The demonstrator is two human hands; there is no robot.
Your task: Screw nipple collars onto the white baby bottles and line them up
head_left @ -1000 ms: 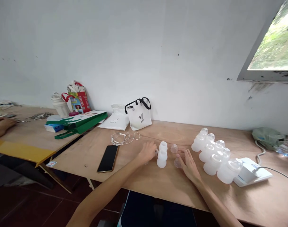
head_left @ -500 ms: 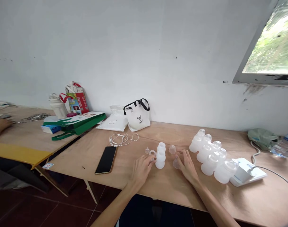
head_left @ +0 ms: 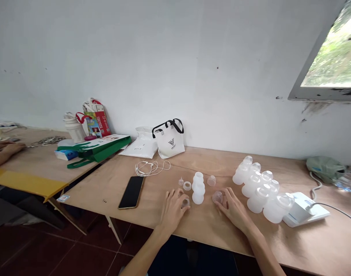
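Observation:
A milky white baby bottle (head_left: 198, 194) without a cap stands upright between my hands. My left hand (head_left: 171, 211) rests on the table left of it, fingers and thumb curled around a small clear round part (head_left: 185, 202) whose kind I cannot make out. On the other side, my right hand (head_left: 233, 209) grips a clear dome cap (head_left: 217, 197) between thumb and fingers, low at the tabletop. Beyond my left hand lie a white ring (head_left: 187, 186) and a clear teat (head_left: 181, 181). A second dome cap (head_left: 211, 180) sits behind the bottle to the right.
Several capped baby bottles (head_left: 256, 197) stand in rows at right, beside a white box with a cable (head_left: 303, 209). Left are a phone (head_left: 131, 193), earphones (head_left: 152, 168) and a white bag (head_left: 171, 143). Another person's hands (head_left: 8, 151) rest on the neighbouring table.
My left hand has drawn back from the white ring and now curls around the small clear part nearer me. My right hand has closed around the nearer dome cap. The view has shifted slightly.

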